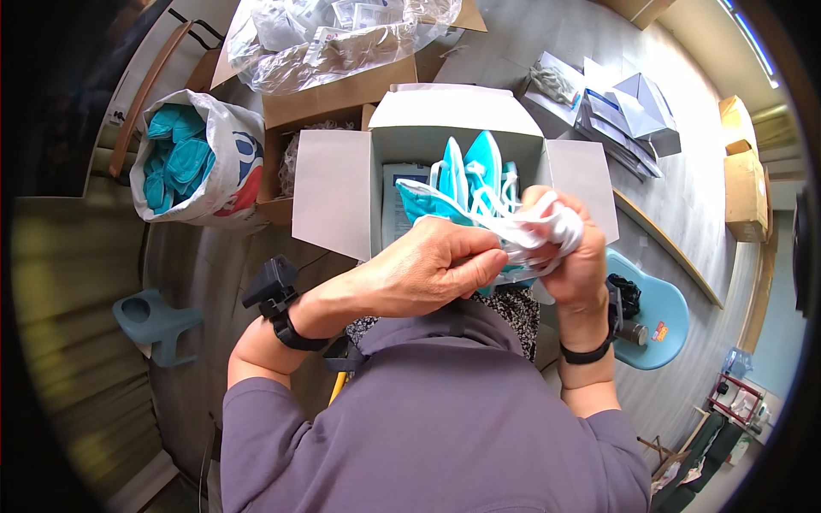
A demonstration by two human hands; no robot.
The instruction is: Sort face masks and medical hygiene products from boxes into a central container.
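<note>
Over the open white carton [457, 109] in front of me, my right hand [581, 261] is closed round a bunch of white elastic straps [534, 235]. The straps belong to turquoise folded face masks [479, 167], whose pointed ends with pale edges stick up inside the carton. Left of the straps, my left hand [436, 261] is closed, thumb against the curled fingers, at the near edge of the bunch. What lies inside its grip is mostly hidden. A flat printed packet [396, 201] stands against the carton's left inner wall.
A white sack [231, 141] of loose turquoise masks [181, 158] stands at left. Behind is a brown carton [338, 84] lined with clear plastic [325, 56]. At right are a blue stool [671, 312] holding dark items, and stacked boxes and papers [616, 115]. A grey-blue stool [158, 321] stands lower left.
</note>
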